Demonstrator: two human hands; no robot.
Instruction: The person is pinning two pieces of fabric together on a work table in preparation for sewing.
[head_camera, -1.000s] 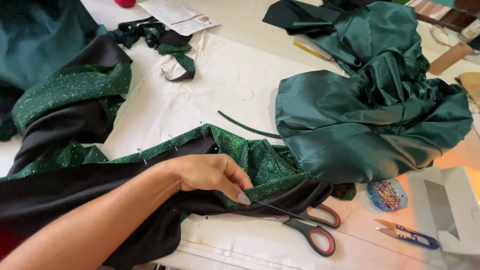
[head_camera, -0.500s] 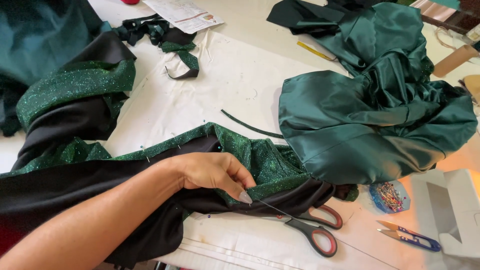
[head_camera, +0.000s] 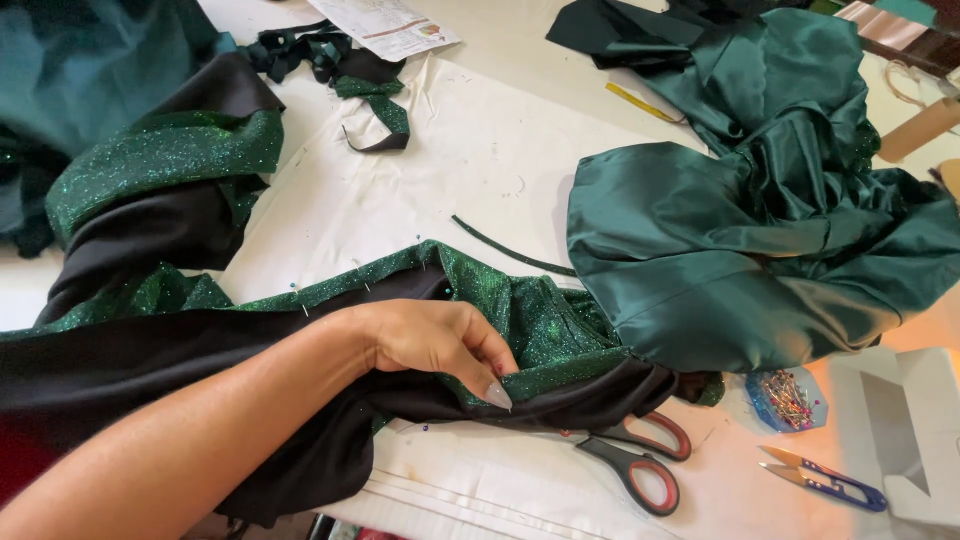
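White worktable carries pinned glitter fabric and black lining. Left hand pinches their folded edge, fingers curled tight. Protruding pins risk pricking; red-handled scissors lie near

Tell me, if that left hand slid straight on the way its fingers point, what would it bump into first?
The left hand points right and slightly toward the table's near edge, fingers on the glittery green fabric. Past that fold and the black lining, it would probably meet the red-handled scissors first, though depth is hard to judge.
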